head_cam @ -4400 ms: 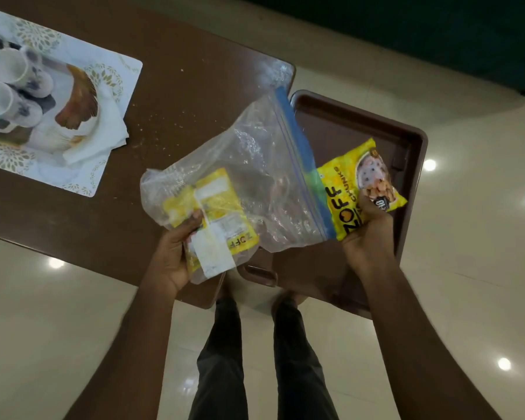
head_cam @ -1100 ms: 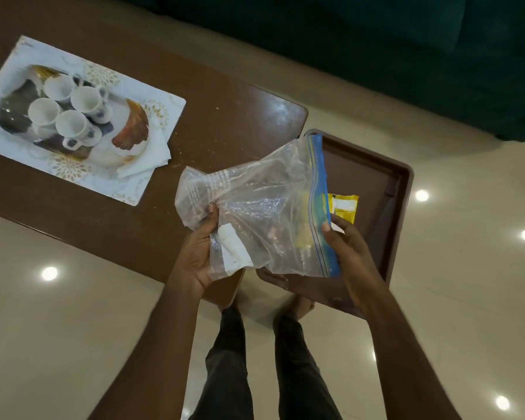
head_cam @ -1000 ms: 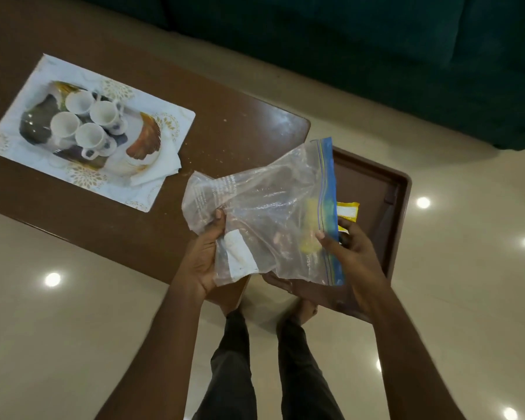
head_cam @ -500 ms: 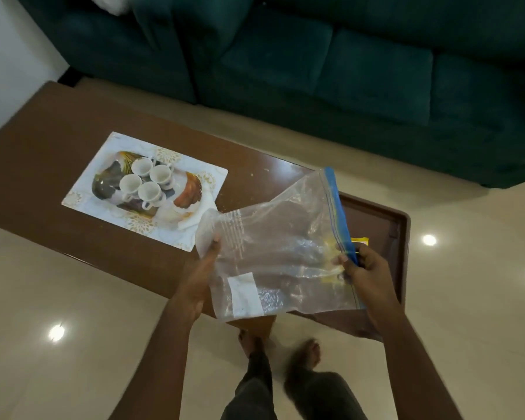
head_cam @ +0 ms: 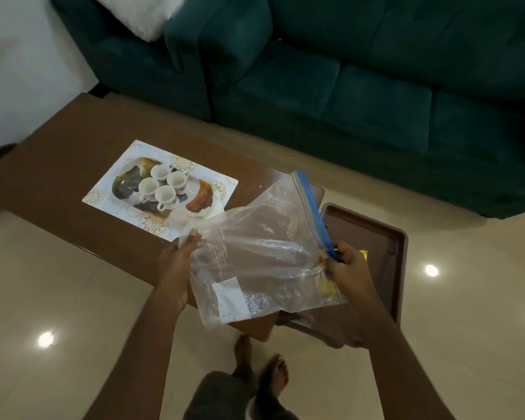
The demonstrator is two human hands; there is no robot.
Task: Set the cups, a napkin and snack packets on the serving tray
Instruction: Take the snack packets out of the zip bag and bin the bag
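Over the near end of the worktop: a clear plastic zip bag with a blue seal strip (head_cam: pixel 264 256) is held up between both hands, spread flat and looking empty but for a white label near its lower edge.
Left hand (head_cam: pixel 176 268): closed on the bag's left edge, thumb on the front of the plastic, fingers behind it.
Right hand (head_cam: pixel 344 269): pinched shut on the blue seal strip at the bag's right side, knuckles towards the camera.
Brown rectangular plastic serving tray (head_cam: pixel 397 262): sits at the right end of the worktop, partly overhanging it, directly behind and beneath the right hand.
Yellow snack packets (head_cam: pixel 363 253): only a small yellow corner shows just right of the right hand, lying in the tray; another yellow patch shows through the bag's lower right corner; how many packets there are cannot be told.
Four white ceramic cups (head_cam: pixel 162 187): clustered upright on a white patterned placemat (head_cam: pixel 109 189), well apart from both hands, up and to the left of the left hand.
White folded napkin (head_cam: pixel 215 209): lies on the placemat's right part, just beside the cups, near the bag's upper left corner.
Brown wooden worktop (head_cam: pixel 58 165): runs from far left to the tray.
Dark green sofa (head_cam: pixel 346 71): stands beyond the worktop.
Glossy beige tiled floor (head_cam: pixel 58 298): the person's bare feet (head_cam: pixel 264 368) stand on it below the bag.
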